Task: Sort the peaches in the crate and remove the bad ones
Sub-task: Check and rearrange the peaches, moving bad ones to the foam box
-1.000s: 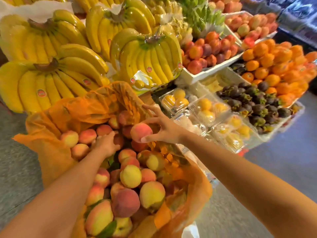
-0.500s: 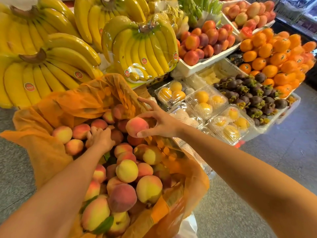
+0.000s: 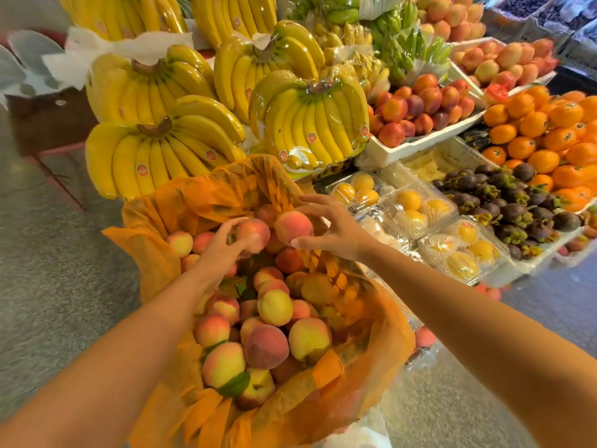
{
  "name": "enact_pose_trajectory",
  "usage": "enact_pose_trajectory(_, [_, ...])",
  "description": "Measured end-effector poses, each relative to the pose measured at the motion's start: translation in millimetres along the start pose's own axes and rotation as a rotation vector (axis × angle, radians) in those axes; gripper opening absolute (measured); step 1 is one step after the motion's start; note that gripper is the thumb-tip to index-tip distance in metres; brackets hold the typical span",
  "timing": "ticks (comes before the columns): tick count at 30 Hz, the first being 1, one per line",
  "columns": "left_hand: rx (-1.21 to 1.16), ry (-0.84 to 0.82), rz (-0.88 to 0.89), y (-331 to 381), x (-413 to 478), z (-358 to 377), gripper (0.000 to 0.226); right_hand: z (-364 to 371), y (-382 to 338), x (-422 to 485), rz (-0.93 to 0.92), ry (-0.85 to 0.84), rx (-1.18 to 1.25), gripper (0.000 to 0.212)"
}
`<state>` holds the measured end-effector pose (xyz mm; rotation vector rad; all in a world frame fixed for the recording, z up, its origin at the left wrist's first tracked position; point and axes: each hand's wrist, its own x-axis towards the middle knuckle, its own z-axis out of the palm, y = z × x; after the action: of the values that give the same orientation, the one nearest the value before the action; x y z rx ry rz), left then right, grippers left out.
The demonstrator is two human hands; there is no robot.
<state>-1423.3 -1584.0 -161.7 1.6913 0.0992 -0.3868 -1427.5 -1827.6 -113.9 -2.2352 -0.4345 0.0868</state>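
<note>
A crate lined with orange plastic [image 3: 151, 253] holds several pink-and-yellow peaches [image 3: 274, 307]. At its far end my right hand [image 3: 336, 231] grips one reddish peach [image 3: 294, 227] between thumb and fingers, lifted just above the pile. Right beside it my left hand [image 3: 223, 245] curls round a second peach [image 3: 253, 234], also raised off the heap. The two held peaches nearly touch. Green leaves [image 3: 234, 384] lie among the fruit near me.
Wrapped banana bunches [image 3: 310, 124] stand behind the crate. To the right are clear clamshell boxes of yellow fruit [image 3: 416, 208], mangosteens [image 3: 504, 198], oranges [image 3: 549, 130] and a white tray of nectarines [image 3: 413, 147]. Grey floor [image 3: 48, 253] lies on the left.
My left hand has picked a peach out of the pile and raised it next to the one in my right hand. The camera has tilted up, so the whole stall sits lower in view.
</note>
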Motion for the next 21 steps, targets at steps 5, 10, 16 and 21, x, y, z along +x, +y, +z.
enact_pose_trajectory(5, [-0.510,-0.243,-0.149,15,-33,-10,0.069,2,-24,-12,-0.002,-0.019,0.218,0.055])
enact_pose_trajectory(10, [-0.589,-0.299,-0.219,20,-68,-9,0.062,2,-42,-34,0.087,-0.149,0.458,0.043])
enact_pose_trajectory(16, [-0.655,-0.342,-0.250,26,-93,-2,0.045,3,-56,-51,0.209,-0.353,0.546,0.041])
enact_pose_trajectory(21, [-0.599,-0.401,-0.228,34,-104,-5,0.044,2,-58,-54,0.286,-0.367,0.582,0.048])
